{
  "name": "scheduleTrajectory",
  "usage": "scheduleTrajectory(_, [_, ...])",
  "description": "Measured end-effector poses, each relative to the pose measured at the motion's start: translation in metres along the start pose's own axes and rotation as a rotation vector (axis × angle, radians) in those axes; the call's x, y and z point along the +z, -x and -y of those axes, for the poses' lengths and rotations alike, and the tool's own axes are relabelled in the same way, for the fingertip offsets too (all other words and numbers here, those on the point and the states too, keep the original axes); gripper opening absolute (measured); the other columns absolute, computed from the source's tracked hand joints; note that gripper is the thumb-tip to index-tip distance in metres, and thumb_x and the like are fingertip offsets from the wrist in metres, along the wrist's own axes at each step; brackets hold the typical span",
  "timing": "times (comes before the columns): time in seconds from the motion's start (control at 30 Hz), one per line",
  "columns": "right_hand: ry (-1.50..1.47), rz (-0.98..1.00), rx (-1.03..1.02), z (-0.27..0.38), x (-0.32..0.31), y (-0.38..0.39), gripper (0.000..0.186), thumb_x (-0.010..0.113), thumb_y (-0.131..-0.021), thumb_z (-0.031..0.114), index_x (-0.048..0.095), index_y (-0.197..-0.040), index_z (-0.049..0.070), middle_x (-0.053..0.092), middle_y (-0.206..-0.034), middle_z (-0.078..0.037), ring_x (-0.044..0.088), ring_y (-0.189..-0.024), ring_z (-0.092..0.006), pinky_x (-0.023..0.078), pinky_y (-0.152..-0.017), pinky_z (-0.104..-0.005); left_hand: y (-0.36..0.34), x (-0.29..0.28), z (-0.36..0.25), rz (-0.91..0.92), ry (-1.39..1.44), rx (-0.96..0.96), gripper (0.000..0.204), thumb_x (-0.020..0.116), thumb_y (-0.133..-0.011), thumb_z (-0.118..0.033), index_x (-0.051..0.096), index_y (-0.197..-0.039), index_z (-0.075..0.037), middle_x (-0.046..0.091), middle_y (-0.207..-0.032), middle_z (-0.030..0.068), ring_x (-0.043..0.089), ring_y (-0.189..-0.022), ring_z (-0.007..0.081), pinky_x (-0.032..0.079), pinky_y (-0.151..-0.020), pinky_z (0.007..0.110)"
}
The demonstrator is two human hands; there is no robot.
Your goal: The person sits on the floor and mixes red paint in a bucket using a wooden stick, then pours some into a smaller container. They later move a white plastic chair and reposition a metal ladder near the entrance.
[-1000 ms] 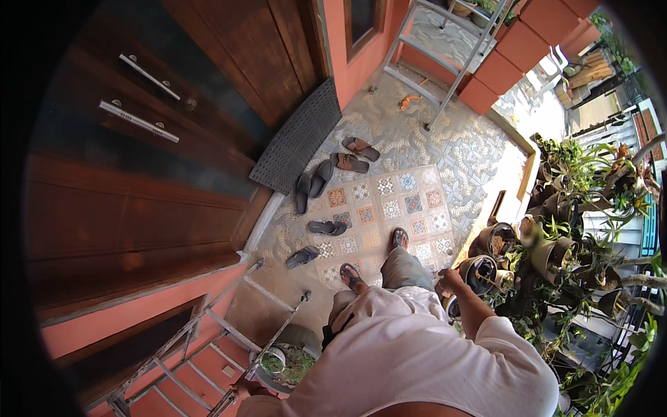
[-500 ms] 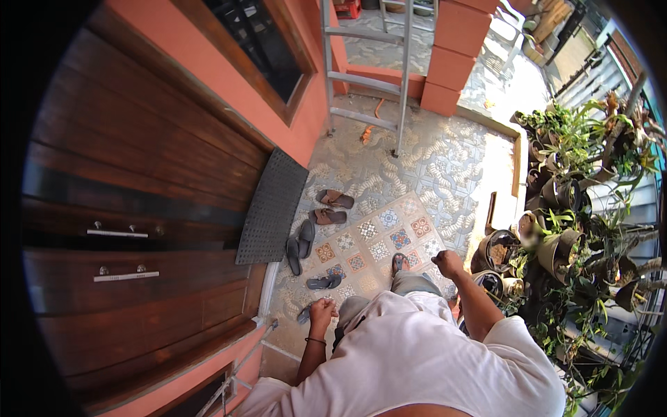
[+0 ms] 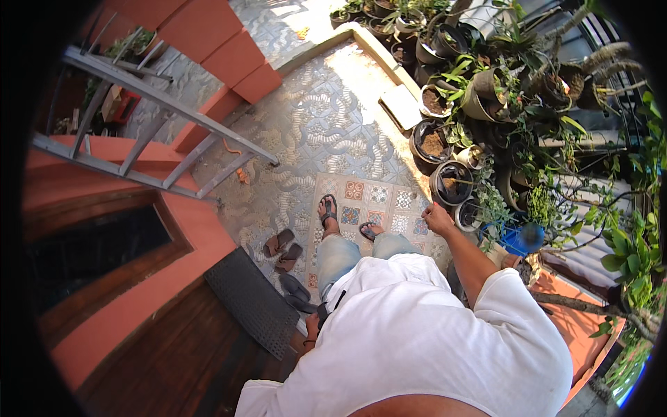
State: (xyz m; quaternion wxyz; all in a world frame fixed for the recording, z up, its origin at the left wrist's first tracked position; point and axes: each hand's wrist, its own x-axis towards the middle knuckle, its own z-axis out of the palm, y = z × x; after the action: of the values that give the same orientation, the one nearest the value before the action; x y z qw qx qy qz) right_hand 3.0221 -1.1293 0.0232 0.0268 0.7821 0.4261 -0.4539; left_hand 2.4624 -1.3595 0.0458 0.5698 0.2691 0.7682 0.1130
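My right hand (image 3: 438, 219) hangs beside the potted plants, its fingers curled. A small reddish spot shows at its fingertips, too small to make out. At my left hip my left hand (image 3: 313, 328) is partly hidden by the white shirt (image 3: 410, 326), next to a black thing (image 3: 322, 314) at the waist. Its fingers cannot be made out. My feet in dark sandals (image 3: 328, 212) stand on a patch of patterned tiles (image 3: 379, 194). Nearest the right hand is a pot with a black liner (image 3: 451, 182).
Brown slippers (image 3: 279, 242) and dark slippers (image 3: 297, 288) lie by a black ramp mat (image 3: 243, 295) at the wooden door. A metal ladder (image 3: 187, 125) stands at the left. Several pots line a low kerb (image 3: 385, 59) on the right, with a blue container (image 3: 511, 238) among them.
My body and view have turned right: the ladder and door have shifted left, the pots nearer the middle. My left hand has dropped to the hip. One foot has stepped forward.
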Motion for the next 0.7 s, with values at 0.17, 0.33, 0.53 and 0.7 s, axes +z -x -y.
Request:
scheduleTrajectory(0.17, [-0.396, -0.213, 0.324, -0.012, 0.084, 0.077, 0.031, 0.068, -0.098, 0.03, 0.082, -0.111, 0.005, 0.079, -0.117, -0.023, 0.075, -0.113, -0.0396, 0.057, -0.1, -0.0497, -0.101, -0.074, -0.103, 0.222, -0.212, 0.026, 0.009, 0.071, -0.1, -0.005, 0.07, -0.094, 0.001, 0.068, -0.079, 0.0047, 0.065, -0.067, 0.0141, 0.049, -0.057, 0.032])
scheduleTrajectory(0.33, [-0.679, -0.415, 0.463, 0.011, 0.165, 0.159, 0.035, 0.068, -0.1, 0.034, 0.081, -0.11, 0.004, 0.078, -0.116, -0.024, 0.074, -0.113, -0.0412, 0.057, -0.1, -0.0504, -0.241, -0.134, -0.288, 0.185, -0.343, 0.011, 0.011, 0.068, -0.1, -0.004, 0.065, -0.092, 0.002, 0.064, -0.076, 0.0043, 0.063, -0.065, 0.015, 0.046, -0.052, 0.033])
scheduleTrajectory(0.53, [-1.038, -0.672, 0.777, 0.005, 0.264, 0.24, 0.034, 0.07, -0.096, 0.033, 0.081, -0.107, 0.003, 0.079, -0.108, -0.024, 0.076, -0.105, -0.0429, 0.058, -0.093, -0.0519, -0.309, -0.067, -0.512, 0.061, -0.877, 0.423, 0.015, 0.067, -0.106, -0.011, 0.064, -0.115, 0.001, 0.067, -0.086, 0.0067, 0.067, -0.068, 0.0169, 0.046, -0.049, 0.032])
scheduleTrajectory(0.7, [-1.295, -0.784, 1.039, -0.025, 0.389, 0.291, 0.035, 0.071, -0.092, 0.031, 0.081, -0.106, 0.0, 0.078, -0.107, -0.028, 0.076, -0.103, -0.0439, 0.058, -0.093, -0.0522, -0.222, 0.124, -0.515, 0.304, -0.845, 0.447, 0.024, 0.067, -0.107, -0.012, 0.064, -0.127, 0.0, 0.071, -0.095, 0.0087, 0.072, -0.075, 0.0191, 0.056, -0.056, 0.034])
